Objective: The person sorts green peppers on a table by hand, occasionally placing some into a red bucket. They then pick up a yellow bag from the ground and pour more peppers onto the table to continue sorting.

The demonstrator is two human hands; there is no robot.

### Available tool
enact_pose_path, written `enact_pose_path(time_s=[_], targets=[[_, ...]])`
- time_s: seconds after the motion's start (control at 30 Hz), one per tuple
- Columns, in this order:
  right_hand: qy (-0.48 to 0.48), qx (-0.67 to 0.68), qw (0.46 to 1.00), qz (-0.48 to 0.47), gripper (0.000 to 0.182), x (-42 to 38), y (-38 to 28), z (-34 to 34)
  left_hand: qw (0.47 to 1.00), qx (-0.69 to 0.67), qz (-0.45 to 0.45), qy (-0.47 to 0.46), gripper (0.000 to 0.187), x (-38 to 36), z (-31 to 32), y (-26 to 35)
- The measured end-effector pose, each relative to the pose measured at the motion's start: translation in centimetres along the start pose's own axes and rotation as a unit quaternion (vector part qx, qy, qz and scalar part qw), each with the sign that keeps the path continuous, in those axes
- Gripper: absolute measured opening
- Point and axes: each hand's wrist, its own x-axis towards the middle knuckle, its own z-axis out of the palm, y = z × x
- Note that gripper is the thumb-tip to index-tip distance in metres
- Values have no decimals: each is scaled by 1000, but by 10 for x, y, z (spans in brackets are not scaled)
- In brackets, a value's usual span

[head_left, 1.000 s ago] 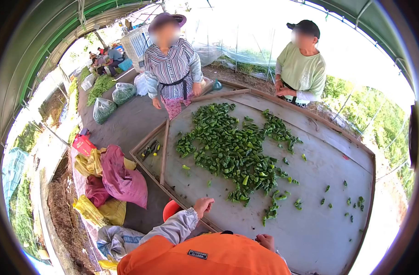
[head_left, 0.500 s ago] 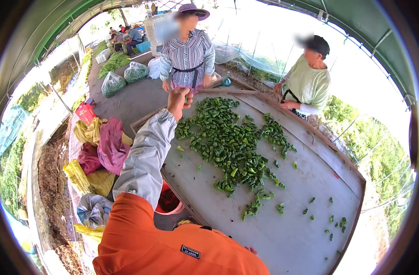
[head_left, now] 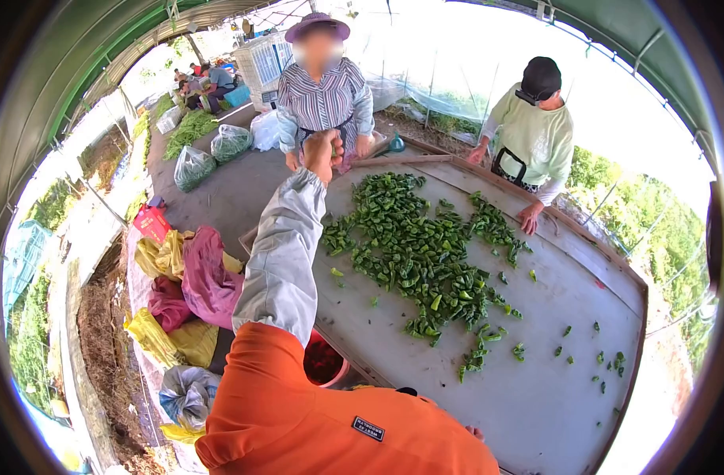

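Observation:
My left hand point(head_left: 322, 153) is stretched out past the table's near left corner, fingers closed. A bit of green shows between them, apparently a green pepper. The arm wears a grey sleeve under an orange top. On the grey table point(head_left: 457, 419) lies a spread pile of small wrinkled green peppers point(head_left: 413, 257), right of my forearm. A few loose peppers point(head_left: 602, 360) are scattered toward the right end. Of my right hand point(head_left: 475, 433), only fingertips show at the table's near edge, the rest hidden behind my body.
A person in a striped shirt point(head_left: 322, 99) stands across the table's far end. Another in light green point(head_left: 536, 131) rests a hand on the right edge. A bucket with red contents point(head_left: 324, 362) stands below the near edge. Yellow and pink sacks point(head_left: 208, 273) lie at left.
The view has shifted, and my left hand remains raised and closed. The person in light green has bent forward and placed a hand on the table.

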Motion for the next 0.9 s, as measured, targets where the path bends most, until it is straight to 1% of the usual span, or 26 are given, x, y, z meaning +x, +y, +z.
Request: enact_pose_path(time_s=[0.03, 0.1, 0.13, 0.2, 0.3, 0.33, 0.4, 0.5, 0.57, 0.6, 0.67, 0.7, 0.8, 0.9], targets=[[11, -2, 1000, 0, 22, -3, 1, 2, 1000, -11, 21, -1, 15, 14, -12, 5], [33, -6, 999, 0, 23, 0, 6, 5, 997, -44, 56, -1, 15, 40, -35, -5], [45, -15, 999, -6, 23, 1, 9, 6, 998, -22, 47, 21, 15, 44, -40, -14], [72, -22, 997, -22, 23, 7, 26, 12, 999, -16, -35, 1, 16, 39, -48, -47], [93, -48, 994, -5, 24, 5, 25, 18, 991, 15, -125, -37, 17, 29, -52, -83], [86, -40, 995, -1, 24, 3, 22, 19, 992, 8, -123, -41, 16, 31, -52, -82], [71, -49, 996, -23, 25, 5, 17, 24, 991, -7, -130, -43, 15, 31, -57, -84], [37, -103, 994, -31, 26, 2, 27, 12, 995, -45, -84, -41, 16, 33, -70, -89], [28, -111, 992, -58, 26, 16, 48, 14, 992, -43, -113, -37, 16, 26, -74, -109], [40, -121, 990, -66, 25, 17, 51, 17, 989, -16, -142, -30, 16, 19, -74, -121], [42, -141, 987, -69, 26, 12, 42, 18, 979, -39, -191, -56, 14, 5, -80, -161], [42, -153, 985, -70, 26, 11, 39, 18, 978, -31, -199, -50, 14, -8, -79, -172], [47, -108, 990, -72, 27, 20, 56, 20, 970, -23, -234, -63, 12, -41, -80, -197], [55, -138, 987, -58, 27, 17, 51, 19, 962, -15, -264, -64, 12, -55, -85, -207]])
